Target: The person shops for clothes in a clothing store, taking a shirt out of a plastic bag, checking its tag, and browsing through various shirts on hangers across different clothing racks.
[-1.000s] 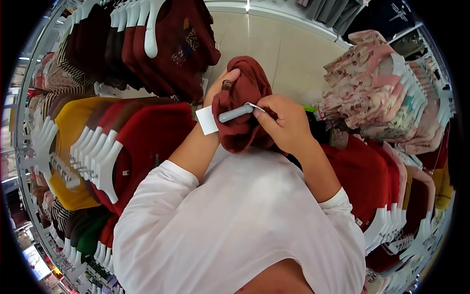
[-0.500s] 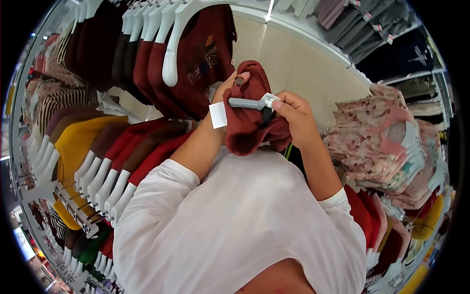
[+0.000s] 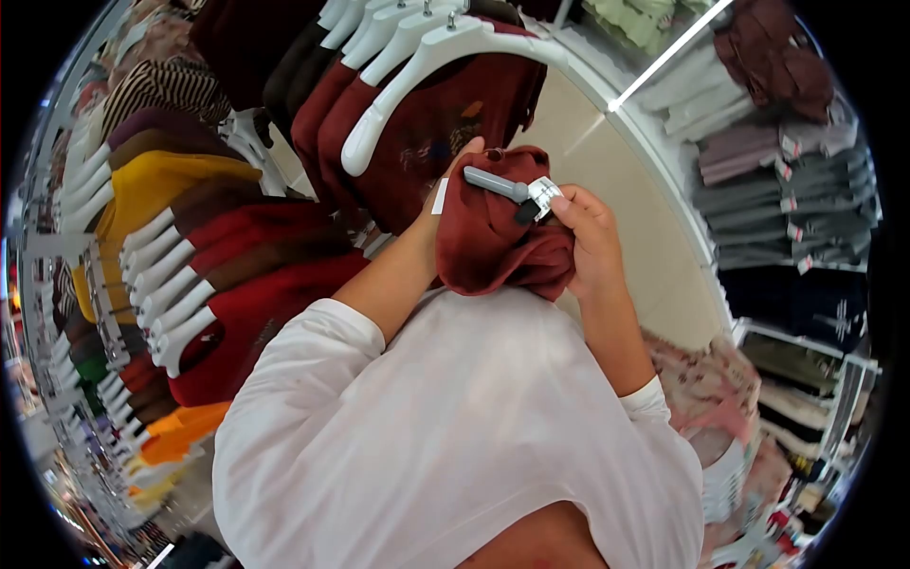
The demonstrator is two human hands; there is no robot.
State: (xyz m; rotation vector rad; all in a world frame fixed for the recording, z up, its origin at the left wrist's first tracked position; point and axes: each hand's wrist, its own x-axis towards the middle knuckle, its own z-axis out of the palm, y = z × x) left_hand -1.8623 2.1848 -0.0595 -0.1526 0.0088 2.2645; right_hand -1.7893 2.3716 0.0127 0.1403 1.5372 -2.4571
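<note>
A bunched rust-red garment (image 3: 474,237) hangs between my hands in front of my chest. My left hand (image 3: 466,159) grips its upper left side, mostly hidden behind the cloth, with the thumb near the top. A grey plastic security tag (image 3: 495,184) lies across the garment. At its right end is a small white printed label (image 3: 543,196), pinched between the thumb and fingers of my right hand (image 3: 588,228). A plain white paper tag (image 3: 440,196) sticks out at the garment's left edge.
Dark red tops on white hangers (image 3: 417,81) hang just beyond my left hand. Yellow, brown and red sweaters (image 3: 275,303) hang at the left. Shelves of folded grey trousers (image 3: 777,218) stand at the right, above a floral garment (image 3: 697,379). Beige floor (image 3: 654,237) shows between.
The view has swung to the right, bringing the trouser shelves further in. The grey tag has turned to slope down to the right, and my right hand now pinches the white label.
</note>
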